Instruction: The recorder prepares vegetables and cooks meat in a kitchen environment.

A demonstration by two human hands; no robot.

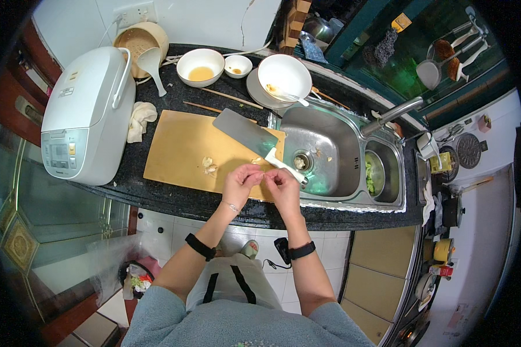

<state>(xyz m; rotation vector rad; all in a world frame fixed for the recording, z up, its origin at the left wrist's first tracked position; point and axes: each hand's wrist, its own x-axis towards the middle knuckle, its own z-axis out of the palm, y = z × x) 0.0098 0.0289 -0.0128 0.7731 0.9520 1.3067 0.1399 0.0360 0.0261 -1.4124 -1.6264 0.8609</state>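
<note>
My left hand (pixel 242 181) and my right hand (pixel 283 184) meet over the front right part of a yellow cutting board (pixel 178 143). Thumbs and fingertips are pinched together around a small pale piece, mostly hidden by the fingers; what it is I cannot make out. Garlic cloves and bits of skin (pixel 209 165) lie on the board, left of my left hand. Another pale bit (pixel 256 160) rests just beyond my fingertips. A cleaver (pixel 245 132) lies flat across the board's right side, its white handle (pixel 282 165) reaching past my right hand to the sink edge.
To the right is a steel double sink (pixel 321 130), scraps in its drain (pixel 300 161) and a bowl of greens (pixel 373 173) in the smaller basin. Bowls (pixel 200 67) and chopsticks (pixel 232 97) stand behind the board. At left are a rice cooker (pixel 87 112) and a cloth (pixel 141 121).
</note>
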